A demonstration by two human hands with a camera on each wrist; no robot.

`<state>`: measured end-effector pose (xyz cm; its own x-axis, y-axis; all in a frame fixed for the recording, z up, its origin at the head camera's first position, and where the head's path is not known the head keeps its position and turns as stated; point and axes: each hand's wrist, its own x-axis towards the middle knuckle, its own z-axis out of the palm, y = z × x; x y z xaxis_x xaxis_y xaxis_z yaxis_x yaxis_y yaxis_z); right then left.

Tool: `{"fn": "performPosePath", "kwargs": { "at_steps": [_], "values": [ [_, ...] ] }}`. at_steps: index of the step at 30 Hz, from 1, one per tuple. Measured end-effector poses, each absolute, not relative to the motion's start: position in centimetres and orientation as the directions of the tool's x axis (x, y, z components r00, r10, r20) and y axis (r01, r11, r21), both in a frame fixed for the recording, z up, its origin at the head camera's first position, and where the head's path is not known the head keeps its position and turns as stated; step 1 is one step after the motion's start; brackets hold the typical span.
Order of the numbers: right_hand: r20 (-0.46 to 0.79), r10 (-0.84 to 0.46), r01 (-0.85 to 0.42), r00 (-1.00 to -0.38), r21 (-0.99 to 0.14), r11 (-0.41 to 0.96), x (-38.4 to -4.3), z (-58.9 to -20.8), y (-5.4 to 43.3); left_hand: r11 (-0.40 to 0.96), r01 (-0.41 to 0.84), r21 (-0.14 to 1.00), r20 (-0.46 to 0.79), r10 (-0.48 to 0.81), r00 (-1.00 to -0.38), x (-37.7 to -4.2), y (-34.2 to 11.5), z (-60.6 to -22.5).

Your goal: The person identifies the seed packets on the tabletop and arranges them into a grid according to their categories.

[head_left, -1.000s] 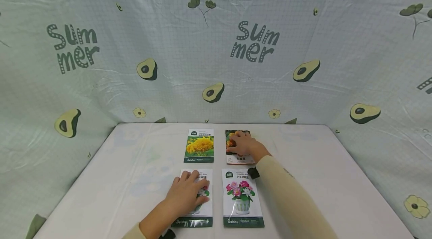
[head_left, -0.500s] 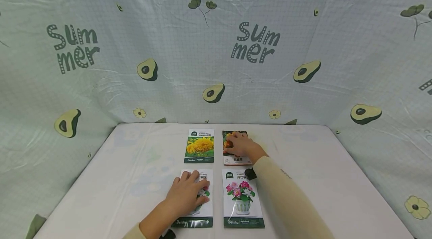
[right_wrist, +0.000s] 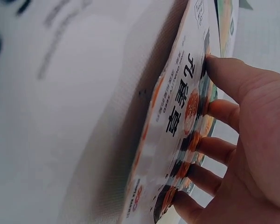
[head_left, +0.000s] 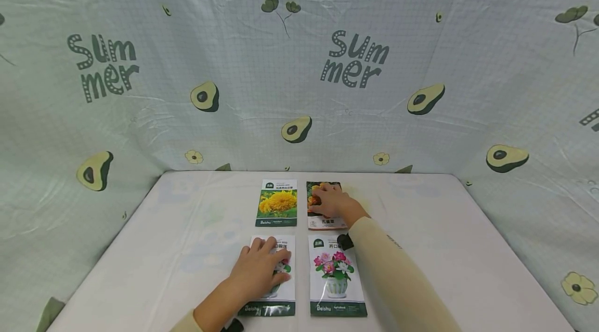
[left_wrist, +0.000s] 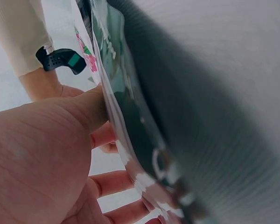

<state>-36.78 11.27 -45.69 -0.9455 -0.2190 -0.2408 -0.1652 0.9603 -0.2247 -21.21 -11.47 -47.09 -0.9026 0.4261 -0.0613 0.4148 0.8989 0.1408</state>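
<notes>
In the head view, four-cornered seed packets lie in two rows on a white table (head_left: 412, 249). My right hand (head_left: 333, 201) rests its spread fingertips on the back-right seed packet (head_left: 327, 224), which shows orange flowers and a white lower band. The right wrist view shows the thumb (right_wrist: 228, 74) and fingers pressing on that packet's face. My left hand (head_left: 257, 269) lies over the front-left seed packet (head_left: 271, 309), covering much of its potted-flower picture. In the left wrist view its fingers (left_wrist: 114, 183) touch the packet's face.
A seed packet with yellow flowers (head_left: 277, 203) lies at the back left. At the front right is a potted-flower seed packet (head_left: 335, 276), near my right sleeve (head_left: 398, 269). A patterned curtain (head_left: 243, 61) rises behind the table.
My right hand and the orange-flower seed packet under it have slid a little to the left, towards the yellow-flower packet. The left hand stays in place on its packet.
</notes>
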Motion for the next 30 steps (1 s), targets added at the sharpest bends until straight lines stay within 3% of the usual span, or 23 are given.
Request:
{"fn": "performPosePath", "kwargs": {
  "at_steps": [30],
  "values": [
    [-0.234, -0.204, -0.156, -0.951, -0.207, 0.966, -37.22, -45.63, 10.81, 0.894, 0.417, 0.162, -0.075, 0.433, -0.898, -21.09, -11.46, -46.50]
  ]
}}
